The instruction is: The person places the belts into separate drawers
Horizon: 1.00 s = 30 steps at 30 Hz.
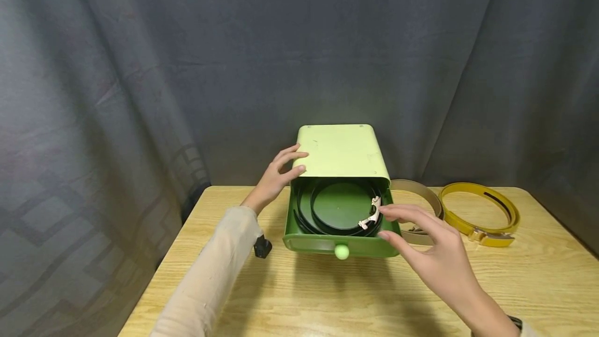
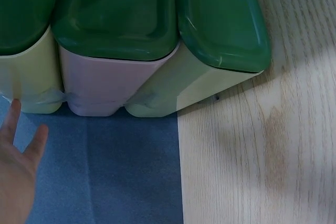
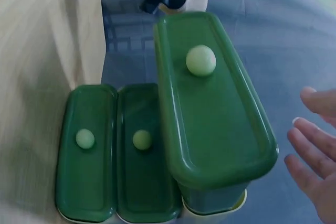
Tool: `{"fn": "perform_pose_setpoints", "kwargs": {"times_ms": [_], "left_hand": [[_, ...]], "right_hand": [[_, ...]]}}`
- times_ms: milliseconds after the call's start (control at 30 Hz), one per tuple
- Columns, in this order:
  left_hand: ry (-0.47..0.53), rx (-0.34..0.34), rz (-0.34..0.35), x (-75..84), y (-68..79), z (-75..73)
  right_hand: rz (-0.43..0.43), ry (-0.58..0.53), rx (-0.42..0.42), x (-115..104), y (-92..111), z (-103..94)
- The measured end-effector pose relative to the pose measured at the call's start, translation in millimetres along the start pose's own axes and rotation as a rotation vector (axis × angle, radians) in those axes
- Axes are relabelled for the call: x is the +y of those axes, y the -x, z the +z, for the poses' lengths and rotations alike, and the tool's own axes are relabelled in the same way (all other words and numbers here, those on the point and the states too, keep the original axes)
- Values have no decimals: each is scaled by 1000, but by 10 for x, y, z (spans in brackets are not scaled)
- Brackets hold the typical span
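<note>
- The black belt (image 1: 343, 231) lies coiled inside the pulled-out green drawer (image 1: 309, 244), its loops following the walls.
- Its pinkish metal buckle (image 1: 376, 210) sits at the right side of that drawer, near the right wall.
- The left hand (image 1: 272, 178) is released, fingers spread, fingertips resting at the left edge of the pale yellow case (image 1: 341, 150) that houses the drawer.
- The right hand (image 1: 435, 248) grasps nothing; thumb and index finger are parted at the drawer's right side, the index fingertip right beside the buckle. Whether it touches the buckle, I cannot tell.
- A round pale green knob (image 1: 341, 251) stands on the drawer's front.
- On the worktop (image 1: 538, 274), to the right of the case, lie a coiled tan belt (image 1: 425, 192), partly hidden by the drawer and hand, and a coiled yellow belt (image 1: 456, 222) with a gold buckle (image 1: 477, 235).
- The right wrist view shows two more knobbed green drawer fronts (image 3: 86, 182) next to the pulled-out one, both pushed in.
- The left wrist view shows a pink case (image 2: 100, 85) between two paler ones.
- A dark grey curtain (image 1: 262, 56) hangs behind.
</note>
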<state>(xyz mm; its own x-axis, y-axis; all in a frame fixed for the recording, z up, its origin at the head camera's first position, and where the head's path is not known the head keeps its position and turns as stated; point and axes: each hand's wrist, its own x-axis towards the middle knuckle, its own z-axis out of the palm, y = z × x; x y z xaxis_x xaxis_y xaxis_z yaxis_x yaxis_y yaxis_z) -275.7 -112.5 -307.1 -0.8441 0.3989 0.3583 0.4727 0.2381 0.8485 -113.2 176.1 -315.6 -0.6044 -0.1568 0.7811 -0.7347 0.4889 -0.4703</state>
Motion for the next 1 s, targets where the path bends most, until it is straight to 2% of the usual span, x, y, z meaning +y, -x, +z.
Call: {"fn": "perform_pose_setpoints", "kwargs": {"times_ms": [233, 367, 600, 733, 900, 1000], "left_hand": [[3, 20, 10, -329, -103, 11], [-16, 31, 14, -365, -114, 8], [-15, 24, 5, -341, -113, 0], [-1, 9, -3, -202, -61, -3], [-4, -2, -6, 11, 14, -3], [-2, 0, -6, 41, 21, -1]], "right_hand": [[1, -33, 69, -84, 141, 47], [-10, -57, 94, -95, 206, 94], [-41, -105, 125, -105, 291, 201], [-37, -113, 120, -96, 363, 251], [41, -98, 89, -127, 443, 279], [102, -88, 59, -147, 471, 296]]}}
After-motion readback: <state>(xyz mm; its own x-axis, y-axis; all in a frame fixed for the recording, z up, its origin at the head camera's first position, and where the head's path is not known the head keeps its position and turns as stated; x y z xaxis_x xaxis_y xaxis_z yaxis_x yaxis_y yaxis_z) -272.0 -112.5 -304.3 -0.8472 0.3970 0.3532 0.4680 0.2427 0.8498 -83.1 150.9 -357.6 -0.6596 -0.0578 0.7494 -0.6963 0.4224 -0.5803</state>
